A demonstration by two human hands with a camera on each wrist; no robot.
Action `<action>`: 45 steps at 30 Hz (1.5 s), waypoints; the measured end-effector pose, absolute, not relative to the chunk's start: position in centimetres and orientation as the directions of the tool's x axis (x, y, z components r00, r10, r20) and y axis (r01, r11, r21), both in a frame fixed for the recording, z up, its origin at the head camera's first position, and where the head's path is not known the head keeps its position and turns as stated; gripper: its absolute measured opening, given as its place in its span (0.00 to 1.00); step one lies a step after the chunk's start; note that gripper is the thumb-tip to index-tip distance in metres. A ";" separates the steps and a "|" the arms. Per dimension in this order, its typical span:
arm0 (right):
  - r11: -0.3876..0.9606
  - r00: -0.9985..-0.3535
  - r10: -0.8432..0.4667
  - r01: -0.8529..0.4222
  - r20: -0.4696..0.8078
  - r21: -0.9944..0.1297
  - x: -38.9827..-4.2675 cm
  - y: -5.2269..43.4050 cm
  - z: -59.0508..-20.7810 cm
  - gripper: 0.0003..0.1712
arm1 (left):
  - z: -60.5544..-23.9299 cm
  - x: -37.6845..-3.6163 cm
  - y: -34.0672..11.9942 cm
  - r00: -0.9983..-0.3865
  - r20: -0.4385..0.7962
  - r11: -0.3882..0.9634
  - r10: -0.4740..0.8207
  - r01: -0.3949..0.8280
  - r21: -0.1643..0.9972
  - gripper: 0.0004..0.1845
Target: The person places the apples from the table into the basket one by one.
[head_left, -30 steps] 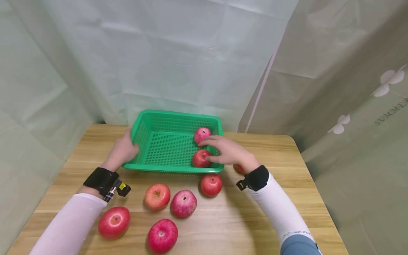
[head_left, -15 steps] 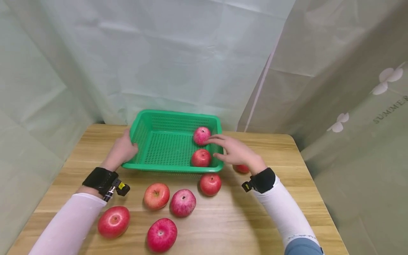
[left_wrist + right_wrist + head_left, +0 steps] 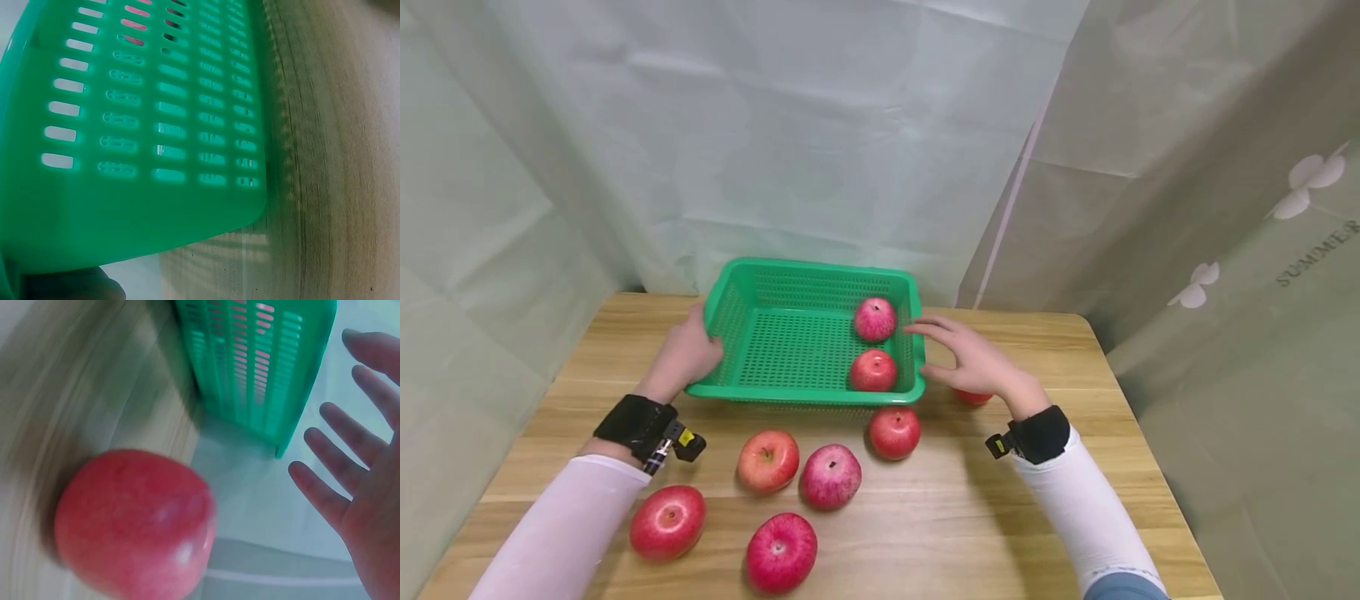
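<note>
The right hand (image 3: pixel 973 360), fingers spread and holding nothing, is hovering just right of the green basket (image 3: pixel 733 287), directly above an apple (image 3: pixel 134 522) lying on the table (image 3: pixel 1000 517), while the left hand (image 3: pixel 688 354) is gripping the basket's left rim.

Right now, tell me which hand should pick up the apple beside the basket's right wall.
Right. The right hand hovers open just above that apple, while the left hand grips the basket at its far side.
</note>
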State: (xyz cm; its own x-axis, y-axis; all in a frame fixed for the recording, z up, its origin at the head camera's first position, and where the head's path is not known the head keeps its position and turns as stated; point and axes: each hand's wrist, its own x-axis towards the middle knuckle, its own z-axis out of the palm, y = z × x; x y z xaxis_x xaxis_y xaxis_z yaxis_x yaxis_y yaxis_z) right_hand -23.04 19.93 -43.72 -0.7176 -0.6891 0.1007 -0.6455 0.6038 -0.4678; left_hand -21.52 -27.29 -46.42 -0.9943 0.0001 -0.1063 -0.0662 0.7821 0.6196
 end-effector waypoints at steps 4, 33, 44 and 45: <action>0.605 -0.735 -0.666 -0.632 0.128 -0.485 -22.8 21.2 -44.1 0.39 | -46.2 -21.4 -27.1 -0.993 -0.114 0.781 -0.002 -0.072 0.621 0.39; 0.703 -0.863 -0.504 -0.401 -0.015 -0.588 -20.6 27.1 -47.6 0.36 | -46.0 -21.5 -27.2 -0.992 -0.126 0.768 -0.006 -0.085 0.635 0.39; 0.706 -0.882 -0.472 -0.374 -0.006 -0.601 -20.2 28.0 -48.2 0.46 | -46.2 -21.7 -27.4 -0.991 -0.137 0.759 0.009 -0.083 0.645 0.40; 0.708 -0.884 -0.467 -0.369 -0.007 -0.602 -20.1 28.1 -48.3 0.47 | -46.2 -21.7 -27.4 -0.991 -0.134 0.763 0.011 -0.078 0.642 0.40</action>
State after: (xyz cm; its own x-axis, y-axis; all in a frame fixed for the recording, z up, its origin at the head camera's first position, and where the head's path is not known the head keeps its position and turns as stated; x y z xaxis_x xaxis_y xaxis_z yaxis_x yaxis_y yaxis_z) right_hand -20.12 28.06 -48.31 -0.8840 -0.4674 -0.0072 -0.3694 0.7079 -0.6020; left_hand -21.74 -27.44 -46.23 -0.9910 0.0106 -0.1337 -0.0784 0.7625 0.6422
